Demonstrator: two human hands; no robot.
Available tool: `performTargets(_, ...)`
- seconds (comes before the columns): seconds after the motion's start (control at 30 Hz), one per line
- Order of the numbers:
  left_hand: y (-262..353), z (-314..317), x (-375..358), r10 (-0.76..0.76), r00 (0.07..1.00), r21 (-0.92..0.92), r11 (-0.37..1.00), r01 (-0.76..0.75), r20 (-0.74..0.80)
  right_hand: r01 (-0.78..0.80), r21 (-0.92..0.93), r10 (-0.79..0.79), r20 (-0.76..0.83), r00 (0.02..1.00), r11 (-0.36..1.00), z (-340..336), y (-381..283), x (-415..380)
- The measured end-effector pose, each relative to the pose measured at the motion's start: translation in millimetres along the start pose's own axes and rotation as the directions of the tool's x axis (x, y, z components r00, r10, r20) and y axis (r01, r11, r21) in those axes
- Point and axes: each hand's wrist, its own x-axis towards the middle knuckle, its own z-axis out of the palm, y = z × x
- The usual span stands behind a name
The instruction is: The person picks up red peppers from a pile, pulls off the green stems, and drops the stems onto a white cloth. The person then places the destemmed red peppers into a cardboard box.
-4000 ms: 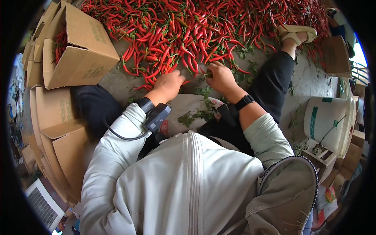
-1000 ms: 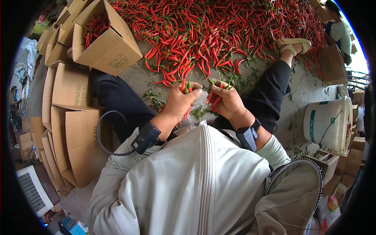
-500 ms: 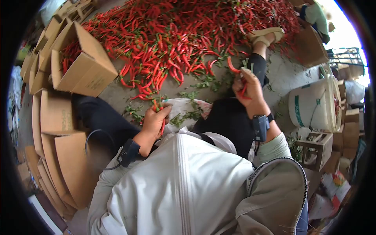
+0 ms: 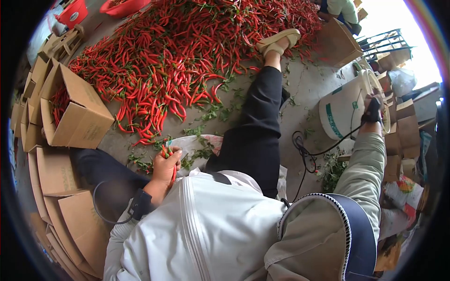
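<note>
Here the left hand (image 4: 166, 165) has its fingers closed around a bunch of red chillies (image 4: 165, 152), upright; the right hand (image 4: 373, 108), grip unclear, reaches over the white bucket (image 4: 344, 112) far rightward.

Flattened cardboard sheets (image 4: 54, 173) lie at the left, a red basin (image 4: 73, 12) beyond the pile.

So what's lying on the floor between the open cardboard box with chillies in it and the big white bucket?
In the head view, between the cardboard box and the white bucket lie the edge of the red chilli pile, scattered green stems, and the person's black-trousered leg.
</note>
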Motion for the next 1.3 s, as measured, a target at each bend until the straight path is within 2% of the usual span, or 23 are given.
performTargets(0.07, 3, 3, -1, -0.001, 1.0, -0.011, 1.0, 0.001, -0.017, 0.156, -0.606, 0.089, 0.354, 0.931, 0.78, -24, 33, 35)
performTargets(0.13, 6, 5, 2, 0.012, 1.0, 0.003, 1.0, -0.012, 0.004, -0.024, -0.448, 0.104, 0.155, 0.983, 0.894, 33, 64, -32)
performTargets(0.2, 16, 12, 3, 0.068, 0.998, 0.067, 0.996, -0.067, -0.017, -0.193, -0.125, 0.227, 0.384, 0.895, 0.973, 79, 107, -124)
performTargets(0.23, 25, 21, 3, 0.121, 0.993, 0.024, 0.992, -0.121, -0.008, -0.216, -0.209, 0.295, 0.517, 0.804, 0.954, 96, 125, -170)
performTargets(0.3, 39, 31, 9, 0.129, 0.99, -0.071, 0.99, -0.126, 0.05, -0.599, -0.116, 0.528, 0.622, 0.578, 0.792, 140, 136, -294)
performTargets(0.33, 45, 37, 11, 0.139, 0.988, -0.094, 0.987, -0.132, 0.066, -0.617, -0.229, 0.514, 0.79, 0.333, 0.753, 135, 178, -318)
performTargets(0.4, 54, 47, 12, 0.157, 0.984, -0.021, 0.987, -0.156, 0.089, -0.748, -0.303, 0.631, 0.751, 0.194, 0.591, 159, 153, -411)
performTargets(0.43, 49, 42, 18, 0.155, 0.985, 0.09, 0.983, -0.162, 0.078, -0.694, -0.403, 0.625, 0.776, 0.088, 0.597, 160, 165, -429)
performTargets(0.47, 43, 40, 22, 0.181, 0.976, 0.096, 0.976, -0.193, 0.12, -0.786, -0.34, 0.583, 0.812, 0.032, 0.517, 165, 167, -456)
performTargets(0.53, 52, 48, 9, 0.245, 0.967, -0.032, 0.969, -0.244, 0.073, -0.775, -0.461, 0.685, 0.727, -0.051, 0.432, 168, 168, -480)
performTargets(0.6, 52, 21, 9, 0.174, 0.98, 0.058, 0.982, -0.18, 0.092, -0.822, -0.498, 0.682, 0.704, -0.198, 0.276, 170, 164, -491)
performTargets(0.63, 52, 10, 9, 0.094, 0.986, 0.136, 0.984, -0.112, 0.135, -0.812, -0.5, 0.611, 0.755, -0.239, 0.3, 169, 165, -498)
performTargets(0.73, 59, -15, 6, 0.132, 0.982, 0.188, 0.97, -0.156, 0.137, -0.775, -0.532, 0.447, 0.817, -0.365, 0.34, 169, 169, -503)
performTargets(0.77, 80, -16, -1, 0.236, 0.968, 0.155, 0.956, -0.247, 0.086, -0.763, -0.546, 0.617, 0.745, -0.253, 0.346, 170, 168, -503)
performTargets(0.8, 99, -29, 2, 0.425, 0.896, 0.086, 0.895, -0.437, 0.129, -0.756, -0.558, 0.594, 0.752, -0.285, 0.344, 173, 165, -497)
performTargets(0.87, 165, -53, -2, 0.485, 0.874, 0.011, 0.875, -0.485, -0.04, -0.764, -0.536, 0.58, 0.77, -0.267, 0.36, 172, 181, -484)
performTargets(0.9, 199, -73, -1, 0.557, 0.819, 0.034, 0.829, -0.558, -0.14, -0.764, -0.537, 0.58, 0.769, -0.268, 0.358, 169, 186, -478)
performTargets(0.93, 234, -87, -4, 0.71, 0.68, 0.249, 0.703, -0.666, -0.184, -0.768, -0.526, 0.589, 0.769, -0.248, 0.364, 166, 190, -472)
performTargets(1.03, 314, -170, 12, 0.759, 0.579, 0.517, 0.638, -0.571, -0.298, -0.772, -0.509, 0.618, 0.761, -0.197, 0.38, 151, 204, -464)
performTargets(1.07, 327, -183, 8, 0.678, 0.681, 0.57, 0.686, -0.452, -0.276, -0.769, -0.506, 0.64, 0.75, -0.168, 0.391, 146, 209, -462)
performTargets(1.17, 330, -197, 7, 0.61, 0.715, 0.6, 0.727, -0.333, -0.342, -0.791, -0.495, 0.662, 0.732, -0.157, 0.36, 134, 221, -453)
performTargets(1.23, 316, -191, 4, 0.857, 0.353, 0.724, 0.509, -0.466, -0.375, -0.785, -0.501, 0.711, 0.694, -0.111, 0.366, 133, 227, -442)
performTargets(1.3, 294, -179, 1, 0.881, 0.319, 0.691, 0.472, -0.548, -0.349, -0.76, -0.513, 0.782, 0.623, -0.01, 0.399, 138, 238, -428)
